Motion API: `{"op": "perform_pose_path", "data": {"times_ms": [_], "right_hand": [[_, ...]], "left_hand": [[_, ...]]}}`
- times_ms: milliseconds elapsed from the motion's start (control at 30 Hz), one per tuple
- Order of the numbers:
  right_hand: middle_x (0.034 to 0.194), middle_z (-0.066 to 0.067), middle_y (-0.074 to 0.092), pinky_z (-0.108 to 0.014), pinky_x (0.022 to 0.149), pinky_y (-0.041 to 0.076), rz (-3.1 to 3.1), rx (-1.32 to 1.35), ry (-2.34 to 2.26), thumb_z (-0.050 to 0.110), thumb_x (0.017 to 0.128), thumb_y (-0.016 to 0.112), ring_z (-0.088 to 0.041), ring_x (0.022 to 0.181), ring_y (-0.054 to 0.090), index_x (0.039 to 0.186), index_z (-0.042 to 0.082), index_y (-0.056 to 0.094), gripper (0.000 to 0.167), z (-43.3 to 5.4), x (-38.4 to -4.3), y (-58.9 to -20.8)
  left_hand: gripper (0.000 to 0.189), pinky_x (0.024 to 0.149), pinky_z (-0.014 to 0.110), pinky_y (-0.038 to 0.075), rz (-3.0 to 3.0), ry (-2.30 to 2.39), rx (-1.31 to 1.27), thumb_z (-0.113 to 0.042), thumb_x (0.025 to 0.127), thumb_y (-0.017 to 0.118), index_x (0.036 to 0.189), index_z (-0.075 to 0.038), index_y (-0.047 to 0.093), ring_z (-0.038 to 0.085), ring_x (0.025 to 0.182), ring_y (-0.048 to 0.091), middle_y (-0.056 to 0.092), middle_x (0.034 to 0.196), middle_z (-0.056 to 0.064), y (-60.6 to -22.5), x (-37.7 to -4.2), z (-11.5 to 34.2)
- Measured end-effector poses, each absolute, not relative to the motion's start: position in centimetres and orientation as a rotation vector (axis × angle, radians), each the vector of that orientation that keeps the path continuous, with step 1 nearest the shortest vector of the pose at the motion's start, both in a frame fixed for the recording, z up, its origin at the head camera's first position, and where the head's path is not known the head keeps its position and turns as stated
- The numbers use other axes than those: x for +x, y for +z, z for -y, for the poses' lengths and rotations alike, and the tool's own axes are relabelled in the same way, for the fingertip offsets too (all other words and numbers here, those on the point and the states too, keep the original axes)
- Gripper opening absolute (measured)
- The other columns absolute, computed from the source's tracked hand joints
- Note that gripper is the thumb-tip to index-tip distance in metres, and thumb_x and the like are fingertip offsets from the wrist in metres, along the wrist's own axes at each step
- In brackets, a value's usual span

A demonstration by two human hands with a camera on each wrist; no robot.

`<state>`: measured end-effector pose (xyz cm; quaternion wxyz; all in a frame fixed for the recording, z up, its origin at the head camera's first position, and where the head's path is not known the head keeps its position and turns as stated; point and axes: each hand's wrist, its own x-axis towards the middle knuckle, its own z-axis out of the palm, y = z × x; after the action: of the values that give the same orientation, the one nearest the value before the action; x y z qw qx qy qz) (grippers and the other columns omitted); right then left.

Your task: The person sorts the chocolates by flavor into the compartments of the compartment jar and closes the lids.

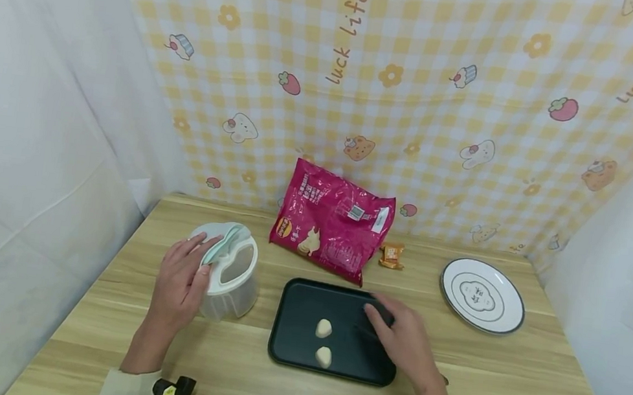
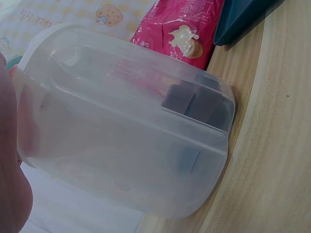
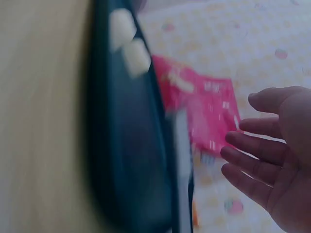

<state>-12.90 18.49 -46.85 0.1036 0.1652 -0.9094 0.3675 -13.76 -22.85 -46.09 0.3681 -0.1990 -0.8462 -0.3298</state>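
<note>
A clear plastic storage canister (image 1: 229, 305) stands on the left, its white lid (image 1: 253, 242) carrying a raised flap with a mint-green rim (image 1: 222, 245). My left hand (image 1: 181, 280) holds the lid at this flap, thumb on the near side and fingers behind. Through the canister wall, dark brown shapes (image 2: 194, 104) show near the bottom; their kind is unclear. Over the right part of a dark tray (image 1: 305, 300) is my right hand (image 1: 403, 338), its fingers extended and holding nothing. Two small cream-coloured pieces (image 1: 324, 328) lie apart on the tray.
Behind the tray lies a magenta snack bag (image 1: 337, 223), with a small orange wrapped packet (image 1: 392, 256) to its right. A white plate (image 1: 506, 304) with dark lettering sits further right. A checked curtain (image 1: 384, 120) hangs along the table's back edge.
</note>
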Motion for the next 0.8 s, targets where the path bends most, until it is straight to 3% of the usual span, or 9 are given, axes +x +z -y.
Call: {"op": "perform_pose_path", "data": {"times_ms": [233, 367, 600, 800], "right_hand": [[0.141, -0.008, 0.063, -0.047, 0.097, 0.055, 2.61, 0.762, 1.338, 0.03, 0.102, 0.067, -0.027, 0.118, 0.067, 0.143, 0.01, 0.062, 0.046, -12.4, -15.8, -45.6], [0.15, -0.005, 0.056, -0.039, 0.104, 0.05, 2.575, 0.978, 1.418, 0.026, 0.104, 0.064, -0.019, 0.133, 0.056, 0.15, 0.009, 0.054, 0.05, -8.5, -17.2, -44.9], [0.155, -0.006, 0.05, -0.041, 0.106, 0.048, 2.527, 1.146, 1.416, 0.023, 0.105, 0.061, -0.024, 0.138, 0.052, 0.158, 0.012, 0.043, 0.057, -3.7, -19.4, -43.2], [0.159, -0.009, 0.044, -0.035, 0.113, 0.04, 2.544, 1.286, 1.365, 0.024, 0.107, 0.058, -0.022, 0.143, 0.045, 0.162, 0.011, 0.034, 0.061, -1.6, -20.8, -41.8]], "left_hand": [[0.045, 0.116, 0.054, 0.028, 2.168, -0.849, -0.517, -0.014, 0.095, 0.046, 0.133, 0.0, 0.066, 0.041, 0.131, 0.053, 0.068, 0.131, 0.014, -46.0, -13.8, 22.7], [0.045, 0.115, 0.054, 0.029, 2.135, -0.846, -0.532, -0.014, 0.095, 0.046, 0.132, 0.0, 0.067, 0.042, 0.129, 0.055, 0.069, 0.129, 0.014, -45.9, -13.9, 22.7], [0.044, 0.114, 0.054, 0.029, 2.124, -0.852, -0.542, -0.015, 0.095, 0.047, 0.131, -0.001, 0.068, 0.041, 0.129, 0.055, 0.069, 0.129, 0.013, -45.7, -14.0, 22.6], [0.045, 0.114, 0.056, 0.03, 2.136, -0.846, -0.532, -0.015, 0.094, 0.047, 0.131, -0.001, 0.068, 0.041, 0.129, 0.055, 0.069, 0.13, 0.013, -45.7, -13.9, 22.6]]}}
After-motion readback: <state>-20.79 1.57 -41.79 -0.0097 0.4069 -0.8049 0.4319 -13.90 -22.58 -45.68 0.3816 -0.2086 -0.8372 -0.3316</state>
